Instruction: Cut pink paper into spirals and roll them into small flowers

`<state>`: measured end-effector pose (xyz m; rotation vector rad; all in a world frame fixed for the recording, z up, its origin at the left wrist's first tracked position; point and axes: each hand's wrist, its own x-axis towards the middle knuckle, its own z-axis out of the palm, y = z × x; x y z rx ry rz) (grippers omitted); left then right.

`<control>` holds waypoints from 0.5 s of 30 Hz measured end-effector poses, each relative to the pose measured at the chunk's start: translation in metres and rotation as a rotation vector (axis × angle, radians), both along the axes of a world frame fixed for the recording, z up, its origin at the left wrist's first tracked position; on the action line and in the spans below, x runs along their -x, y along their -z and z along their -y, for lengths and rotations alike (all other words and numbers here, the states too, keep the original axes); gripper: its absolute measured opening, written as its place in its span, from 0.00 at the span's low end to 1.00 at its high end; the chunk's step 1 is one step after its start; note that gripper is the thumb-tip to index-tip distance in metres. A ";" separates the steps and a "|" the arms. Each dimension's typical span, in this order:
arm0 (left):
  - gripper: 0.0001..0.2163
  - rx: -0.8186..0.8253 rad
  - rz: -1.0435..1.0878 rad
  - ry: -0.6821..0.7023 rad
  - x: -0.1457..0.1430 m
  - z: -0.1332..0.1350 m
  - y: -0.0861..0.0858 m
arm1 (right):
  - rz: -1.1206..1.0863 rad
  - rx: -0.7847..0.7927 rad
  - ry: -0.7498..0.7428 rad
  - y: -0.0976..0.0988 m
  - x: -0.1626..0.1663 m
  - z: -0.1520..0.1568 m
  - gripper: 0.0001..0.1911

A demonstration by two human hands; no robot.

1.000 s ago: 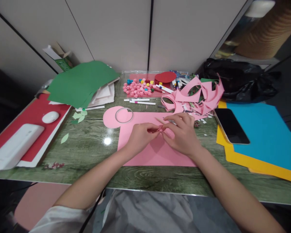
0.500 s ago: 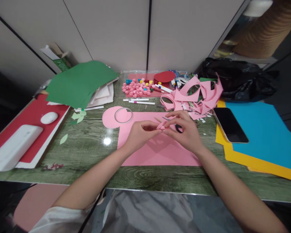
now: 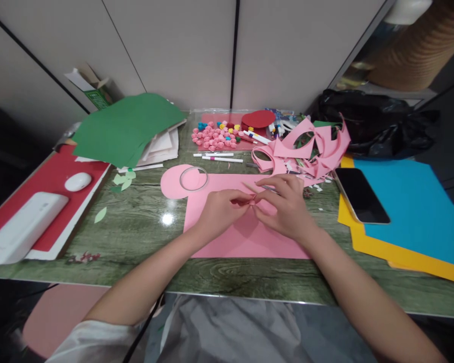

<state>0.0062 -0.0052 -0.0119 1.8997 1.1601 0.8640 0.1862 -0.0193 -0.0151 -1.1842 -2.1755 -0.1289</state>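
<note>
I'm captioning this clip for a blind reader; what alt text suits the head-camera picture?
The left hand and right hand together pinch a small pink paper piece above a pink sheet on a green wood-grain table. Pink scraps and markers lie behind; a phone lies by blue paper at right, green paper at left.

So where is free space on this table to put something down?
Bare table lies between the red mat and the pink sheet, and along the near edge. Crowded: back, with pink balls, markers, pink scraps; right, with phone and blue sheet. Left hand and right hand pinch a pink piece.
</note>
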 end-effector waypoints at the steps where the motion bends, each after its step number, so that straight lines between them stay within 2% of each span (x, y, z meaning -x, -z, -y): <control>1: 0.07 0.026 0.059 0.009 0.001 0.000 -0.001 | -0.039 -0.009 -0.009 -0.002 -0.002 -0.001 0.04; 6: 0.10 0.104 0.267 0.040 0.001 0.000 -0.005 | -0.157 -0.055 -0.034 -0.011 -0.005 0.000 0.05; 12: 0.09 0.154 0.369 0.059 -0.002 0.004 -0.003 | -0.177 -0.076 -0.032 -0.017 -0.004 0.001 0.05; 15: 0.10 0.228 0.460 0.092 -0.002 0.004 -0.002 | -0.186 -0.102 -0.027 -0.017 -0.004 0.001 0.05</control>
